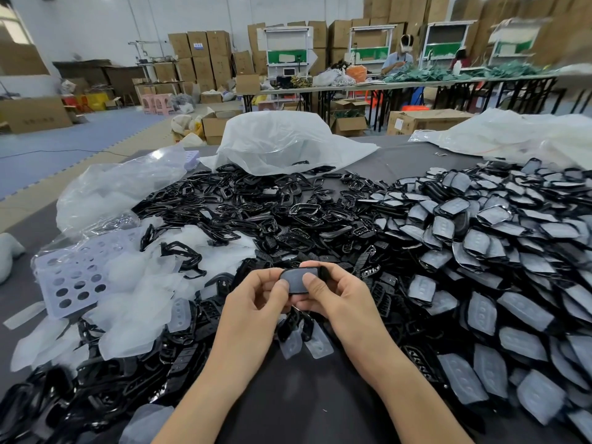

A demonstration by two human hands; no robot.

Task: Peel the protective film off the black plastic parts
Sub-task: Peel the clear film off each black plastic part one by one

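the left hand and right hand are seen bare, as are both forearms down to the frame's lower edge; the thumbnails are kept short.

Stacked cardboard boxes behind white plastic bag

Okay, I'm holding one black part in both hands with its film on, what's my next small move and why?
Probably catch the edge of the film with the thumb of the right hand and lift a corner while the left hand steadies the black part. Both thumbs rest on the grey film, which looks fully stuck down.
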